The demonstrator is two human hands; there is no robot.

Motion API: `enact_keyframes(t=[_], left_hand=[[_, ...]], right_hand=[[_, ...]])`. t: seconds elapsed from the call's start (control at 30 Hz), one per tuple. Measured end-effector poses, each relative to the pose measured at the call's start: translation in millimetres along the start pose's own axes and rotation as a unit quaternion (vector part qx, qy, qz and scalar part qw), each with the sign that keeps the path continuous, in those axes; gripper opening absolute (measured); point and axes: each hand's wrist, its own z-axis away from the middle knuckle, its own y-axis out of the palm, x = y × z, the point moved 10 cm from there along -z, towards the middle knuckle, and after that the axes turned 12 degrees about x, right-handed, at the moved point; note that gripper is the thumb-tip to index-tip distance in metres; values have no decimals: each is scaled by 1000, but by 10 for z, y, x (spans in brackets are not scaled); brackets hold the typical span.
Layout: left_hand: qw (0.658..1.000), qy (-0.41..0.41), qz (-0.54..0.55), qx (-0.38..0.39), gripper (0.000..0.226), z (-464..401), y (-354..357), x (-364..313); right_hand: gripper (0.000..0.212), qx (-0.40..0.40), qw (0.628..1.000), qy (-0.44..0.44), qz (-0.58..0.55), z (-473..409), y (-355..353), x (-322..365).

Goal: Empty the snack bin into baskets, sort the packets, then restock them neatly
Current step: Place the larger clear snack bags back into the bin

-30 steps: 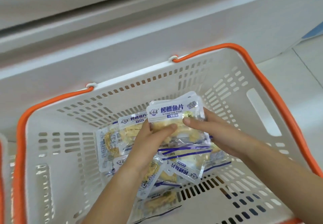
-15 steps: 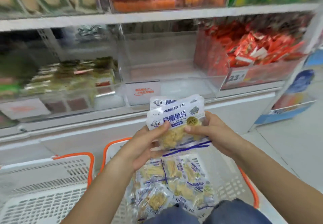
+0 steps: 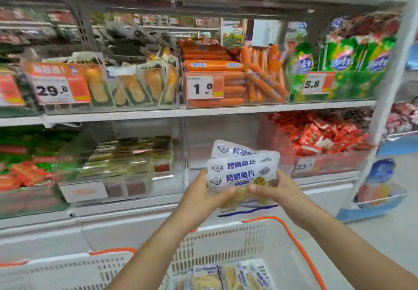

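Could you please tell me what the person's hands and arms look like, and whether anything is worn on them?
Both are bare. The left hand and right hand have no gloves, rings, watch or bracelet showing. Both forearms are uncovered down to the bottom edge of the picture, so no sleeve shows. The nails that show are short and unpainted.

Two hands, three held packets, two baskets.
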Motion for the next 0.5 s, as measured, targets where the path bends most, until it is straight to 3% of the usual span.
enact_keyframes(t=[0.1,0.17,0.23,0.37,0.5], left_hand=[[989,-21,-148,10,62,-256,-285,-24],[958,-56,-278,-44,71,-462,-668,69],[927,-87,-351,-100,67,-629,-997,187],[937,-149,-280,-149,69,-892,-1195,475],[951,-144,-226,-154,84,-1095,-1032,582]], right_hand=[[48,-47,999,-14,-9,-203,-220,3],[53,-90,996,-21,0,-333,-438,40],[44,-126,991,-39,24,-466,-632,136],[39,-115,982,-75,128,-904,-777,337],[41,-70,978,-47,191,-1390,-718,154]])
